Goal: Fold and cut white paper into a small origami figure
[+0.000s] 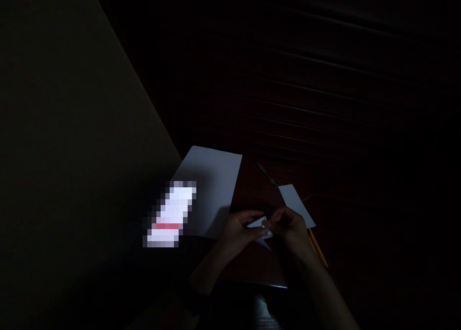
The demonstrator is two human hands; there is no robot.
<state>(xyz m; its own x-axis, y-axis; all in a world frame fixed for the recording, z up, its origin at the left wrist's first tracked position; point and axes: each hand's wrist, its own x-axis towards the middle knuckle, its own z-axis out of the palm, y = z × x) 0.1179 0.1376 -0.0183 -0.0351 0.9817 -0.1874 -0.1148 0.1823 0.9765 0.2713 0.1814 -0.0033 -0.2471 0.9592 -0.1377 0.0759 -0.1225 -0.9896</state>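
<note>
Close together over the dark table, my two hands hold a small folded piece of white paper (256,223). My left hand (236,231) pinches it from the left, thumb along the lower edge. On the other side my right hand (291,226) grips it between thumb and fingers. Below it a pointed paper flap (264,243) juts down; whether it belongs to the same piece I cannot tell. Much of the folded paper is hidden by fingers and dim light.
A large white sheet (212,186) lies left of my hands, with a bright blurred-out screen (173,210) in front of it. To the right are a white paper strip (296,205), a pen (267,175) and yellow pencil-like sticks (317,247). The table's front edge (273,286) shows below.
</note>
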